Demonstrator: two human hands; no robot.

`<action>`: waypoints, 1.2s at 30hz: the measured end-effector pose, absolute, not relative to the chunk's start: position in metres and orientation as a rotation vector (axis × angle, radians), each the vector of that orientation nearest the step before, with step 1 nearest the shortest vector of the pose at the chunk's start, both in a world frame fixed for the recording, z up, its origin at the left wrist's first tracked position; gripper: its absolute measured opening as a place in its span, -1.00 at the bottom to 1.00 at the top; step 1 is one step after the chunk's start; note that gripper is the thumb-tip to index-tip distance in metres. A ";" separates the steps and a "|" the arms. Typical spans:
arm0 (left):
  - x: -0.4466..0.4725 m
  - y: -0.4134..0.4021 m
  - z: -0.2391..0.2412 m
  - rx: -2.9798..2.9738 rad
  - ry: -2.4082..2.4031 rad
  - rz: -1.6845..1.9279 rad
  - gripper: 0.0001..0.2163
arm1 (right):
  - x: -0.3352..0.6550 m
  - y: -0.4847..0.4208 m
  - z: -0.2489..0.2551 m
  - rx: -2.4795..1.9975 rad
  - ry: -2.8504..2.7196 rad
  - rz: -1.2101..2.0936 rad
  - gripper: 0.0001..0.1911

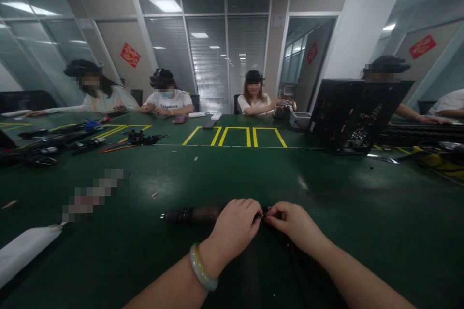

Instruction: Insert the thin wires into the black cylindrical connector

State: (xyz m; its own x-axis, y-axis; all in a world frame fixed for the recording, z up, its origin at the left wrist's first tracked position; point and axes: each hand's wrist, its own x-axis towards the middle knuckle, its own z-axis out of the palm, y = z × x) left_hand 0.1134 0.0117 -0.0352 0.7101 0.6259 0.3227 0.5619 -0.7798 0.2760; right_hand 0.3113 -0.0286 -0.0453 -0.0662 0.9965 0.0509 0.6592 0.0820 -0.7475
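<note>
A dark, cylindrical electric screwdriver lies across the green table in front of me, its metal tip pointing left. My left hand, with a jade-coloured bangle on the wrist, is closed over its right part. Just to the right, my right hand pinches thumb and forefinger together close to the left fingertips. A small dark piece shows between the two hands, but I cannot make out what the right fingers hold. Both hands hide much of the tool's right end. A dark cord-like shape runs below the right hand.
On the green table, cables and dark parts lie at the left. A white-sleeved object is at the near left. A black computer case stands at the right. Yellow tape outlines mark the far side, where several people sit.
</note>
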 end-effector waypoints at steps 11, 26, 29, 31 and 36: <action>0.114 0.014 -0.039 2.736 0.988 0.619 -0.93 | 0.312 -0.028 -0.046 -1.618 -1.793 0.736 -0.92; 0.116 0.012 -0.034 2.816 0.984 0.552 -0.93 | 0.314 -0.028 -0.045 -1.625 -1.846 0.700 -0.92; 0.116 0.011 -0.033 2.823 0.981 0.545 -0.90 | 0.314 -0.028 -0.045 -1.631 -1.845 0.692 -0.92; 0.116 0.010 -0.032 2.825 0.986 0.545 -0.90 | 0.314 -0.028 -0.045 -1.636 -1.847 0.689 -0.92; 0.115 0.010 -0.033 2.816 0.992 0.551 -0.93 | 0.313 -0.028 -0.045 -1.637 -1.840 0.688 -0.92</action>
